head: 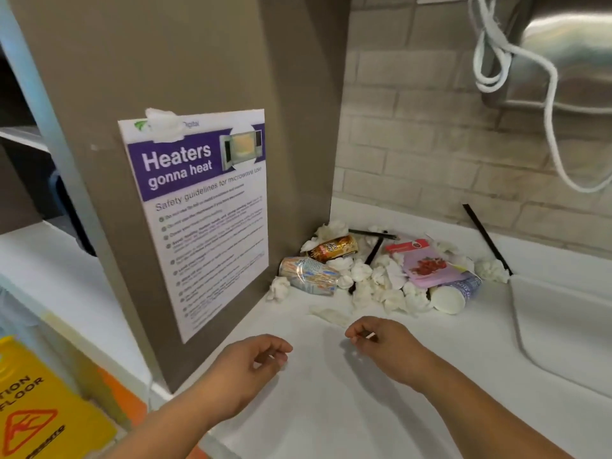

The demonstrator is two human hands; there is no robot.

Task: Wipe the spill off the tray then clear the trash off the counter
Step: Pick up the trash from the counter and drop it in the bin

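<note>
A heap of trash lies in the counter's back corner: crumpled white tissues (362, 271), a gold can (334, 248), a crushed pale can (308, 274), a pink packet (427, 265), a tipped paper cup (452, 298) and black stirrers (486, 238). A flat clear wrapper (328, 314) lies just in front of the heap. A white tray (516, 313) sits at the right on the white counter (331, 409). My left hand (255, 359) hovers over the counter with fingers loosely curled and holds nothing. My right hand (381, 342) pinches a small white scrap (370, 335) at its fingertips, short of the heap.
A brown cabinet side panel (198, 61) with a microwave safety poster (205, 220) walls off the left. A yellow wet-floor sign (36, 402) stands at the lower left. A white cord (549, 104) hangs from a steel appliance (569, 54) above the tray, against the tiled wall.
</note>
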